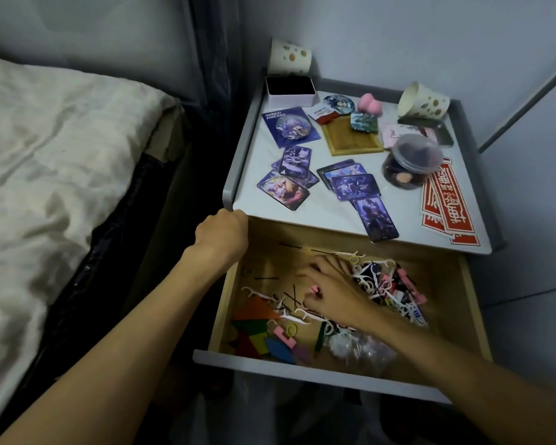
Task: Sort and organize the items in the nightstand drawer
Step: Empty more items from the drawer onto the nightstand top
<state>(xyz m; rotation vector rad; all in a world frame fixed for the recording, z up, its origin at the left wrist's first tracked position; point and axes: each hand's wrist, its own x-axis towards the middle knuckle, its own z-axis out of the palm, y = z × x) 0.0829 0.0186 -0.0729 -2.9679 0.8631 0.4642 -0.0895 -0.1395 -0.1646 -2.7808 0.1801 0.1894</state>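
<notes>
On nightstand (305, 205): "HONKAI STAR RAIL" card (291, 127)

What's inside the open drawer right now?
White floss picks, black hairpins, coloured flat pieces and a clear bag. The right hand covers the middle, so what lies under it is hidden.

L hand (221, 232): fingers curled, at rear-left corner above drawer (227, 303); grip unclear. R hand (333, 292): palm down inside drawer, fingers spread flat, blurred.
</notes>
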